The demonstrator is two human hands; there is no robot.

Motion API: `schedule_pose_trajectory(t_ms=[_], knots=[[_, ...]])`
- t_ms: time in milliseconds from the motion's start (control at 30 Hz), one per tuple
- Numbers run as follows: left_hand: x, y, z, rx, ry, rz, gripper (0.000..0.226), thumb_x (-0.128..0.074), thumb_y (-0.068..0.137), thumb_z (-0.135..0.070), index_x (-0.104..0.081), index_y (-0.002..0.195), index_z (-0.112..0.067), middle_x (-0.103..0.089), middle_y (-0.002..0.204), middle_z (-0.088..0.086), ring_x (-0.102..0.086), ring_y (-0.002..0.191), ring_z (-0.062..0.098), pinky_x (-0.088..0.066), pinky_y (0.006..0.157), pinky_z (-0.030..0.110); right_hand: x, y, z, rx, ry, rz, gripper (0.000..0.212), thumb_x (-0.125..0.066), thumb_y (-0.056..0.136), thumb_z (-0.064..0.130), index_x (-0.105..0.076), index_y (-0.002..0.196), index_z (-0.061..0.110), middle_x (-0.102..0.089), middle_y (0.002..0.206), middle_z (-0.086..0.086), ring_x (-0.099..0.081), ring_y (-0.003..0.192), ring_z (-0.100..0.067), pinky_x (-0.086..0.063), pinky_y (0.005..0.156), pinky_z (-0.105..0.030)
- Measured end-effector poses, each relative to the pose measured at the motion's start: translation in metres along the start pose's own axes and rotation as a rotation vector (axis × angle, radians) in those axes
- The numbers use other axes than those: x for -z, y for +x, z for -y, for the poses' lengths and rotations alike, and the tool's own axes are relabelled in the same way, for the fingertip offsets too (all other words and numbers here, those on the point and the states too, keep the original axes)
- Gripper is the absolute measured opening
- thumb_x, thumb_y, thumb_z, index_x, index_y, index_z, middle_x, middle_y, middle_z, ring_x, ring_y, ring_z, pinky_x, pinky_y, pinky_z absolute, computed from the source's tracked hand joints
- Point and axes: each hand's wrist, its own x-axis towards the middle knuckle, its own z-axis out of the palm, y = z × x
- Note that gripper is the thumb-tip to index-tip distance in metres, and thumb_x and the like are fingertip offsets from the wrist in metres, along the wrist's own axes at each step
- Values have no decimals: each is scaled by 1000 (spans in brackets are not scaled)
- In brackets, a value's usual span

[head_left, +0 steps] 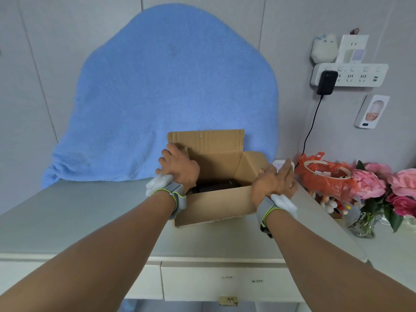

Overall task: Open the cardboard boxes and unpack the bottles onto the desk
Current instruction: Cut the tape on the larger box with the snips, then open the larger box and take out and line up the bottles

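A brown cardboard box (216, 203) stands on the grey desk (67, 217), its top open. The back flap stands upright and the right flap is folded outward. My left hand (180, 167) presses on the left flap at the box's left rim. My right hand (274, 183) lies on the right flap, fingers spread flat over it. Something dark (216, 184) shows inside the box; I cannot tell its shape. Both wrists wear grey bands with white pads.
A blue towel (171, 91) drapes over something behind the box. To the right are an orange plastic bag (328, 176), pink flowers in a glass vase (382, 190), and a black cable (310, 129) running from a wall power strip. Drawers sit under the desk's front edge.
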Motion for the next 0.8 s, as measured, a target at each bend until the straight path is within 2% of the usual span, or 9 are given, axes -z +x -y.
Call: schedule_pose_trajectory(t_ms=[67,100,167,233,333,467,600,700,800], knots=[[5,-2,-3,45,-7,-18,46,-53,86,-13,-39,130,-9,-48,130,13,-47,120,32,-41,97,47,-2,1,-5,20,-94,168,70,-30,88,62,-61,117,6,-49,143,-12,-32,141,-26,-19,111,-45],[6,-2,-1,33,-31,-6,45,-52,87,-15,-39,130,-10,-48,129,12,-49,118,32,-42,96,48,-1,5,-5,-26,-135,253,73,-33,85,68,-63,113,8,-60,130,-12,-44,132,-28,-28,105,-44],[9,-1,2,-5,-66,20,43,-50,88,-20,-40,130,-13,-50,127,12,-53,114,34,-46,92,46,1,11,-2,-114,-109,402,62,-49,83,66,-64,109,12,-69,110,-11,-61,106,-30,-40,82,-36],[14,3,5,-7,-77,1,42,-49,89,-22,-43,130,-15,-54,125,12,-57,110,36,-46,87,43,1,13,1,-148,-26,487,47,-55,87,52,-64,108,10,-70,108,-13,-65,98,-32,-39,72,-32],[25,12,12,0,-214,37,39,-50,87,-19,-52,126,-14,-63,118,13,-59,108,36,-50,90,41,3,15,11,-210,-103,509,41,-53,95,41,-66,109,6,-68,116,-14,-63,108,-30,-44,82,-34],[47,25,25,5,-403,153,39,-47,84,-9,-61,120,-13,-67,112,16,-64,104,39,-55,89,49,3,15,21,-242,-148,561,37,-49,99,34,-64,113,4,-63,124,-15,-58,118,-29,-41,97,-38],[56,34,29,-27,-187,97,31,-48,88,-5,-65,113,-3,-67,111,20,-63,105,40,-55,88,46,3,15,22,-248,-147,575,32,-48,100,28,-64,114,4,-63,125,-15,-58,117,-29,-42,97,-37],[57,34,32,-95,12,47,25,-52,86,-12,-65,104,1,-65,100,19,-63,97,39,-50,77,42,7,14,22,-254,-157,588,31,-49,100,27,-65,114,5,-63,124,-15,-58,116,-28,-42,95,-36],[62,30,38,-157,256,-212,31,-54,83,-9,-51,114,-5,-53,113,16,-52,104,34,-38,82,41,7,11,20,-248,-164,561,31,-49,99,28,-66,113,7,-64,122,-14,-59,113,-29,-44,92,-36]])
